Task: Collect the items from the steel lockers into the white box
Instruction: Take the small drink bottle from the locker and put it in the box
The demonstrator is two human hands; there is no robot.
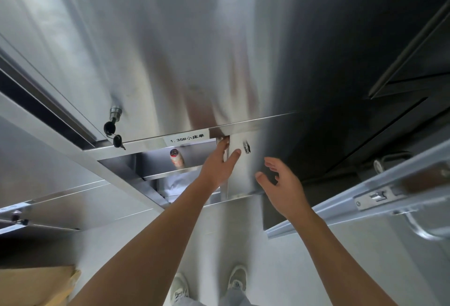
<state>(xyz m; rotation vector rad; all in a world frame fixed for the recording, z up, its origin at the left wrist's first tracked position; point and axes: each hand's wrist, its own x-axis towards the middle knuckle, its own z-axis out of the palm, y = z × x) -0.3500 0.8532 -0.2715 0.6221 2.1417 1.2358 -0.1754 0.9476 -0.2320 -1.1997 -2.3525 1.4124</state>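
The left hand (218, 163) pinches the locker door (240, 174) by its edge, fingers behind and thumb in front, likely to swing it wide and bare the bottle (177, 157) standing on the shelf (168, 173) inside; the right hand (280, 184) hovers beside, its grip released.

The left hand's (216, 167) fingertips disappear behind the edge of the locker door (241, 179). Only the top end of the bottle (177, 157) shows in the compartment, and its label is too blurred to read. The forearm half covers a pale bundle (175, 184) below. A brown shape (36, 286) and the shoes (237, 279) are cut off by the bottom edge.
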